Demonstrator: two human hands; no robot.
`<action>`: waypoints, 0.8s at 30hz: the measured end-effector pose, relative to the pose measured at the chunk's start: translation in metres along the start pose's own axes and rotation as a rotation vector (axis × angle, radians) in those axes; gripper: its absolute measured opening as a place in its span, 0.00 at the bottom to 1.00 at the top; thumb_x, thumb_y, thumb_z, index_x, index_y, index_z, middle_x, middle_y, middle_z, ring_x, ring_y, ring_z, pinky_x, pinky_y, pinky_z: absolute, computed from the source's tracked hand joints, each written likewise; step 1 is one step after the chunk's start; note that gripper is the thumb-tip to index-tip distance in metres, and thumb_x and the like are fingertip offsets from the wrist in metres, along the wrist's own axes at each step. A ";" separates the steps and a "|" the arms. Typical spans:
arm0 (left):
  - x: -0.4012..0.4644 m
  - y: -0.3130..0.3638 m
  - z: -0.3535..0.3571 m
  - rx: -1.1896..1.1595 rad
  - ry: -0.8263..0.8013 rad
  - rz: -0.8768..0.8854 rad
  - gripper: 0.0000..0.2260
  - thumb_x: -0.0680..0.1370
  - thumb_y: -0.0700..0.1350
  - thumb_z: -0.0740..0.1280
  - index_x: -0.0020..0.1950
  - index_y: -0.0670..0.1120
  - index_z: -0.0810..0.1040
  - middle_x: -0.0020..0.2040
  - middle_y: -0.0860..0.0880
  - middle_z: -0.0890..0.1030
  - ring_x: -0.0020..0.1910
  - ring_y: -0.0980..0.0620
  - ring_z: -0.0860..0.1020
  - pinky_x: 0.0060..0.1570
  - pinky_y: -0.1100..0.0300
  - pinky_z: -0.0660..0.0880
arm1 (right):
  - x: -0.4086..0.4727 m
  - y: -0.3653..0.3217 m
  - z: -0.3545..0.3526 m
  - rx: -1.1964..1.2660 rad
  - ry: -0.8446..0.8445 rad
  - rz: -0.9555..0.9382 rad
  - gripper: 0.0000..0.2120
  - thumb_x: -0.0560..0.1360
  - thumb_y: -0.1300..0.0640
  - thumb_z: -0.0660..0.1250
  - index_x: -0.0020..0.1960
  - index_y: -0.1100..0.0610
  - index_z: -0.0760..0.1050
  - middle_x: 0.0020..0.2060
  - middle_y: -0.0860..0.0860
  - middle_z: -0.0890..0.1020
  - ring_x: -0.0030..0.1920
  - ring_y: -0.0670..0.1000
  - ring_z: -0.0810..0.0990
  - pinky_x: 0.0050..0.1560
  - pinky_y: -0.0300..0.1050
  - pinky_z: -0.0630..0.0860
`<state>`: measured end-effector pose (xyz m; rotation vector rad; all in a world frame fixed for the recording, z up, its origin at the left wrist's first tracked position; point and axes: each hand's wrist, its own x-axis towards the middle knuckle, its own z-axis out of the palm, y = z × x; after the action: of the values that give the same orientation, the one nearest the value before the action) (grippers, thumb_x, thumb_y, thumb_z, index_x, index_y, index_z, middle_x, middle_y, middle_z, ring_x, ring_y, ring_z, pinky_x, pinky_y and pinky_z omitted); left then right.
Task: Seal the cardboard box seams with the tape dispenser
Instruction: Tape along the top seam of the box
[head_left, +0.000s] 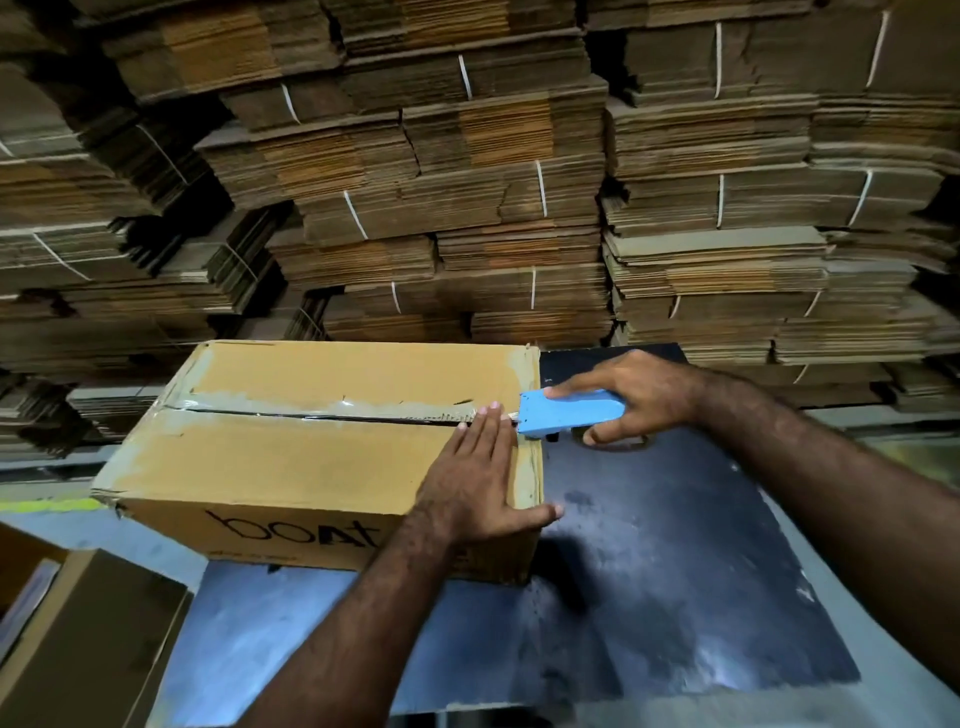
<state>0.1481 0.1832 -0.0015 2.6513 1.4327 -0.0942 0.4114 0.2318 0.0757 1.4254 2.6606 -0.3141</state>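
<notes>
1. Cardboard box (291, 462) sits on a dark table (675, 571), long side across the view, "boat" printed on the near face. Flaps are down; the centre seam (311, 413) runs left to right along the top with a dark gap visible.
2. Torn clear tape remnants (332, 402) lie along the seam and box edges.
3. Blue tape dispenser (569, 413) is at the right end of the seam, its nose touching the box's right top edge, body hanging off over the table. The tape roll is hidden, probably under the hand.
4. Right hand (631, 397) grips the dispenser handle: fingers curled round it, index finger stretched along the top.
5. Left hand (478, 478) lies flat on the near flap, fingers straight and together, tips just beside the dispenser nose, thumb over the near right corner. It holds nothing, just presses.
6. Another brown box (88, 639) stands low left, beside the table.
7. Behind: a wall of strapped bundles of flat cardboard (467, 182).
</notes>
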 end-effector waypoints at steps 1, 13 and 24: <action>0.000 0.000 0.000 0.007 -0.001 0.008 0.56 0.69 0.81 0.47 0.81 0.40 0.41 0.81 0.43 0.38 0.81 0.48 0.39 0.79 0.49 0.43 | -0.009 0.006 0.000 0.021 0.014 -0.003 0.37 0.68 0.27 0.57 0.75 0.37 0.62 0.52 0.43 0.73 0.47 0.46 0.71 0.46 0.40 0.67; -0.001 0.001 -0.001 -0.001 -0.006 -0.010 0.57 0.67 0.82 0.46 0.81 0.42 0.40 0.81 0.44 0.36 0.80 0.49 0.38 0.79 0.47 0.43 | -0.046 0.029 0.024 0.082 0.073 0.041 0.34 0.69 0.28 0.59 0.73 0.29 0.55 0.52 0.44 0.75 0.46 0.45 0.72 0.44 0.38 0.65; 0.033 0.018 -0.001 -0.006 0.018 0.063 0.36 0.79 0.59 0.43 0.81 0.40 0.39 0.81 0.41 0.39 0.81 0.47 0.40 0.77 0.53 0.39 | -0.043 0.027 0.041 0.103 0.146 0.047 0.34 0.70 0.31 0.60 0.75 0.35 0.61 0.55 0.50 0.79 0.47 0.45 0.71 0.43 0.35 0.64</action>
<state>0.1812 0.2012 -0.0028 2.6961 1.3507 -0.0604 0.4577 0.2026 0.0399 1.5971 2.7564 -0.3618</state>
